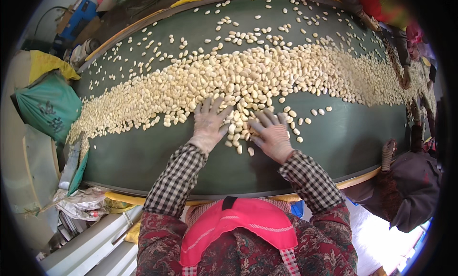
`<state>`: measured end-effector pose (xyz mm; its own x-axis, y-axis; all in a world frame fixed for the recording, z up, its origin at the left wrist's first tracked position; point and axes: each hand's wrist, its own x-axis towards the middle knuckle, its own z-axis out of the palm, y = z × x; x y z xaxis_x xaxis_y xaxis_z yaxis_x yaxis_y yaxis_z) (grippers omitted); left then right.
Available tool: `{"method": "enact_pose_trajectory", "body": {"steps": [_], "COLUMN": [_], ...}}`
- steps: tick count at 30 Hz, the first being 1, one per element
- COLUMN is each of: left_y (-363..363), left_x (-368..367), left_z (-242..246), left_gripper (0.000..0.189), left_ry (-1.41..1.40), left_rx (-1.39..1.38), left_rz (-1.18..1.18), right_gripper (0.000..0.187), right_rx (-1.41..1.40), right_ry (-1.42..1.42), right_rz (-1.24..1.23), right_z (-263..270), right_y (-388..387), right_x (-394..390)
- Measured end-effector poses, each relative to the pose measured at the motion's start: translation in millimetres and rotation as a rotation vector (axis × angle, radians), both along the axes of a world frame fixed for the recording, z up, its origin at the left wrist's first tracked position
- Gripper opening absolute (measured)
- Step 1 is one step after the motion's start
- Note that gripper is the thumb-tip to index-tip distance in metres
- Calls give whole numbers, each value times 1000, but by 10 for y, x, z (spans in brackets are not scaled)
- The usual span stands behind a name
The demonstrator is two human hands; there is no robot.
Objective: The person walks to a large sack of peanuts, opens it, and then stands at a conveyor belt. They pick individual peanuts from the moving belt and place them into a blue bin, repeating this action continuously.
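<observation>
A long band of pale, cream-coloured beans [250, 68] runs across a dark green conveyor belt [136, 158]. My left hand [210, 124], in a thin pale glove with greyish fingers, lies palm down at the band's near edge, its fingers spread and touching beans. My right hand [271, 133], gloved alike, rests palm down over some beans with its fingers apart. Between both hands a small spur of loose beans [234, 133] reaches toward me. A few stray beans [293, 124] lie just right of my right hand. Whatever is under the palms is hidden.
Other people's hands [404, 77] work among the beans at the far right, and a person in a dark garment [411, 186] stands at the near right. A green sack [50, 104] hangs by the belt's left end. Scattered beans [257, 17] dot the far side.
</observation>
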<state>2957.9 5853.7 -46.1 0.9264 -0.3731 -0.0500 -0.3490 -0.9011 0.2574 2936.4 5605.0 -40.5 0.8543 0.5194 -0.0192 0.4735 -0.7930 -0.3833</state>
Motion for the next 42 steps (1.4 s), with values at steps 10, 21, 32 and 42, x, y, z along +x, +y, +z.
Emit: {"method": "enact_pose_trajectory", "body": {"steps": [10,21,32,42], "left_y": [1023,1521,1400,1261], "left_x": [-1249,-2096,-2084,-1933], "left_z": [-186,207,57,-26], "left_gripper": [60,46,32,26], "left_ry": [67,89,408,357], "left_rx": [-50,-389,-358,-384], "left_rz": [317,377,17,201], "right_gripper": [41,26,26,16], "right_rx": [-130,234,333,-7], "right_ry": [-24,191,151,188], "right_rz": [-591,-494,-501,-320], "right_z": [-58,-22,-36,95], "right_y": [-404,75,632,928], "right_x": [-633,-1115,-1099,-770]}}
